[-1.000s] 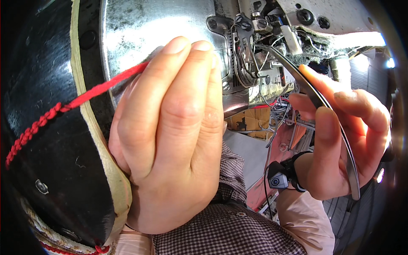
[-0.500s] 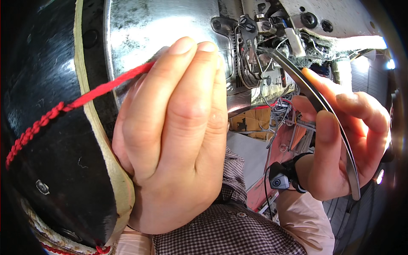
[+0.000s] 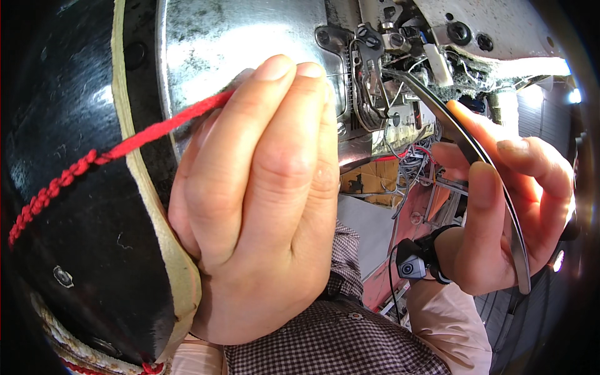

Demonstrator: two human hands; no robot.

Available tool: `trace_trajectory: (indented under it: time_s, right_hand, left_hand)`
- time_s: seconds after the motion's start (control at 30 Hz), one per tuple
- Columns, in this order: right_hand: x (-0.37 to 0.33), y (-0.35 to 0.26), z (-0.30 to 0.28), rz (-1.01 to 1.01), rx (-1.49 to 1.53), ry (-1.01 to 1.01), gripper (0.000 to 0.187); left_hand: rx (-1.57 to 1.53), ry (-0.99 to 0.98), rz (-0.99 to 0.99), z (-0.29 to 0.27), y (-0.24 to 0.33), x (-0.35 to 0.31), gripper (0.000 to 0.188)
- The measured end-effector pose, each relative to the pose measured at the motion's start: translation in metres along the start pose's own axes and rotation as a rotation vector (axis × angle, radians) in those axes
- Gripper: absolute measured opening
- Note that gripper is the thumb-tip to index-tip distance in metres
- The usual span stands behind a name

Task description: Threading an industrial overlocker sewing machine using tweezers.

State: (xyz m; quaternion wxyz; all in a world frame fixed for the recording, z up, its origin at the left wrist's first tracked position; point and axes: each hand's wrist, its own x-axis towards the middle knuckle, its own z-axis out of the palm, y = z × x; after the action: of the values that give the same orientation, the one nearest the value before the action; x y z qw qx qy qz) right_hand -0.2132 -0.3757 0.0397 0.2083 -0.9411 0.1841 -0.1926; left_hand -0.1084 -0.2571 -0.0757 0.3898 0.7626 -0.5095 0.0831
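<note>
My left hand (image 3: 262, 200) lies over the bright metal plate (image 3: 206, 31) of a sewing machine, its fingers pressed together. A taut red cord (image 3: 165, 125), braided toward its left end, runs in under the index finger. A sliver of something grey shows beside that finger; what else the hand covers is hidden. At the right, my right hand (image 3: 506, 206) pinches a long pair of metal tweezers (image 3: 465, 134) between thumb and fingers. The tweezers' tip reaches in beside the presser foot and thread parts (image 3: 370, 81) of the machine.
A black curved machine cover (image 3: 69, 206) with a cream-coloured edge strip (image 3: 140, 181) takes up the left. Lint and loose threads (image 3: 465, 78) hang under the machine head. Below are tangled cables (image 3: 409, 172) and a cardboard box (image 3: 369, 181). My right wrist wears a small camera (image 3: 409, 267).
The machine and my left hand stand very slightly farther right in the picture. My right hand and the tweezers have hardly moved.
</note>
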Motion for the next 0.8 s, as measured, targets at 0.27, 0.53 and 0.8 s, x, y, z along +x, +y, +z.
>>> trace_trajectory:
  time_s: [0.27,0.53,0.8]
  right_hand:
    - [-0.003,-0.001,-0.002,-0.051,-0.057,-0.008,0.024]
    - [0.001,0.0,-0.004,-0.146,-0.075,-0.097,0.026]
    - [0.003,-0.012,0.001,0.001,-0.146,-0.051,0.025]
  left_hand:
    - [-0.082,0.011,-0.034,0.002,0.002,0.001,0.047]
    - [-0.094,0.034,-0.057,0.004,0.003,0.0,0.051]
    - [-0.07,0.01,-0.028,0.002,0.005,0.004,0.049]
